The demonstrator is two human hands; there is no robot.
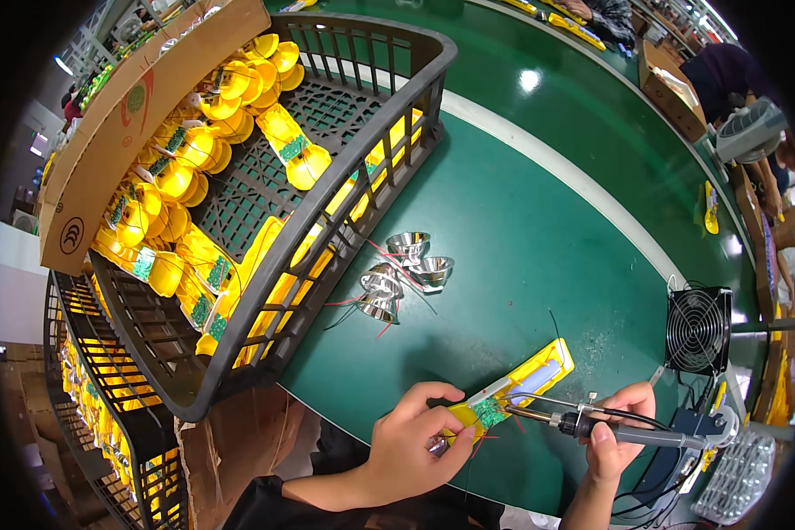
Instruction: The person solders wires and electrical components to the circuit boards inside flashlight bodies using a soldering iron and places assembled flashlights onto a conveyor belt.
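My left hand (411,450) is closed, its thumb and fingers gripping the near end of a yellow flashlight housing (556,353) held low over the green bench. Inside the housing lie a pale violet battery cell (536,381) and a small green circuit board (488,412); thin red and black wires stick out. A shiny round part shows partly between my left fingers. In my right hand (623,437) is a soldering iron (658,436), with a thin metal guide tube along it. Its tip points left, at the circuit board; whether it touches cannot be made out.
A black crate (205,389) of yellow housings stands left, with cardboard (150,115) along its far side. Several silver reflectors (382,281) with wires lie mid-bench. A small black fan (698,330) stands right, near a blue box (671,450). Other people work across the green line.
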